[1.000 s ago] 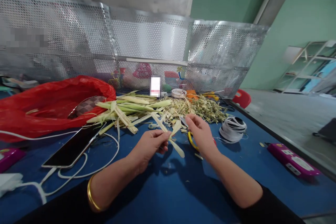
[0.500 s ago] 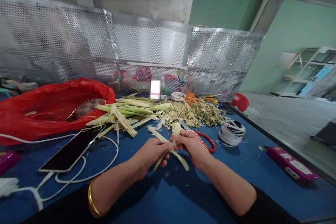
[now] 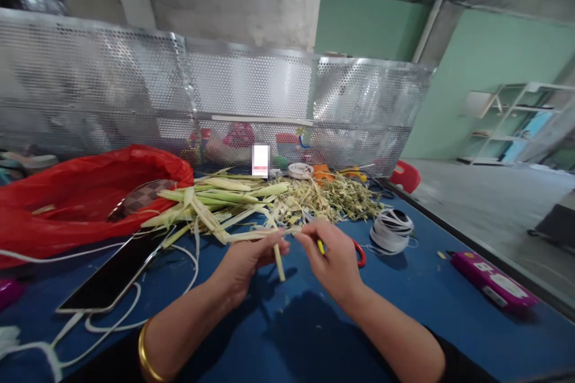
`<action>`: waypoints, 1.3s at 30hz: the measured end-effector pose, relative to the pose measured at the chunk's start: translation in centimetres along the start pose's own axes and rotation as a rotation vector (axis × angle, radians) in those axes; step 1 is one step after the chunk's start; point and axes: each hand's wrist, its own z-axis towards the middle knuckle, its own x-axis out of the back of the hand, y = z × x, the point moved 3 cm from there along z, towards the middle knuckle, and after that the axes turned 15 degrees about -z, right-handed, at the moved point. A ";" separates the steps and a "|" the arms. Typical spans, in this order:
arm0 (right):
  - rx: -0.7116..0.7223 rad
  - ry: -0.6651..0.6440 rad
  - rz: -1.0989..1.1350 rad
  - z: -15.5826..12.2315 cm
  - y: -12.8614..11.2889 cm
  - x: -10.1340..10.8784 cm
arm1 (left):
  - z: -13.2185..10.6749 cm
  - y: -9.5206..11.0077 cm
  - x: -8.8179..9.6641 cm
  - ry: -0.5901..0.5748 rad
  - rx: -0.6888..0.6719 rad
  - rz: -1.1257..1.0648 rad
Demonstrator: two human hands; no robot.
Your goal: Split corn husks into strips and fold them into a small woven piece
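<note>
Pale strips of corn husk [image 3: 279, 263] are crossed in my left hand [image 3: 249, 257], whose thumb and fingers press on the crossing. One strip juts out to the left and another hangs down below the fingers. My right hand [image 3: 330, 251] is closed, its thumb and forefinger pinching the end of a husk strip just right of my left fingertips. Partly hidden behind my right hand lie scissors with red handles [image 3: 360, 254]. A small yellow bit shows by its fingers; what it belongs to I cannot make out.
Long husks [image 3: 215, 197] and a heap of dry shreds [image 3: 332, 197] lie behind my hands. A red plastic bag [image 3: 90, 191] and a phone [image 3: 112, 275] with white cable are at left. A spool of white cord [image 3: 392, 232] and a purple packet [image 3: 492, 281] are at right.
My hands have moved slightly apart, the right one turning knuckles up. The strip that hung down to the right is now drawn up between the fingertips. The view has shifted slightly.
</note>
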 end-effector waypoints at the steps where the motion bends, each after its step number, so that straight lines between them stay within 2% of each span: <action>1: 0.027 -0.080 0.013 -0.2 -0.3 -0.3 | 0.0 0.2 0.0 -0.025 -0.013 -0.036; 4: -0.021 -0.275 0.078 -0.9 -0.6 -1.8 | -0.1 0.3 0.0 -0.043 -0.048 -0.052; 8: -0.116 -0.370 0.152 -1.3 -0.4 -3.5 | -0.2 -0.1 -0.1 0.011 -0.062 -0.052; 14: 0.008 -0.327 0.120 -1.2 -1.0 -2.9 | 0.1 -0.3 0.1 0.133 -0.087 -0.204; 21: 0.193 -0.302 0.053 -1.5 -1.9 -2.5 | -0.2 -0.5 0.0 0.153 -0.080 -0.251; 24: 0.235 -0.302 0.015 -1.6 -2.1 -2.2 | -0.1 -0.5 0.1 0.113 -0.042 -0.246; 26: 0.214 -0.235 -0.010 -1.4 -1.8 -1.7 | 0.0 -0.3 0.0 0.048 -0.022 -0.215; 29: 0.046 -0.081 0.000 -0.6 -0.5 -0.8 | 0.1 0.2 0.0 -0.007 -0.012 -0.164; 30: -0.002 -0.071 0.025 -0.3 0.0 -0.8 | 0.0 0.3 0.0 -0.014 -0.005 -0.148; 35: -0.041 -0.293 0.151 0.3 0.7 -2.0 | -0.3 0.5 -0.4 -0.116 0.043 -0.087; 39: 0.024 -0.288 0.042 -0.2 0.2 -2.3 | -0.3 0.3 -0.5 -0.105 -0.001 0.064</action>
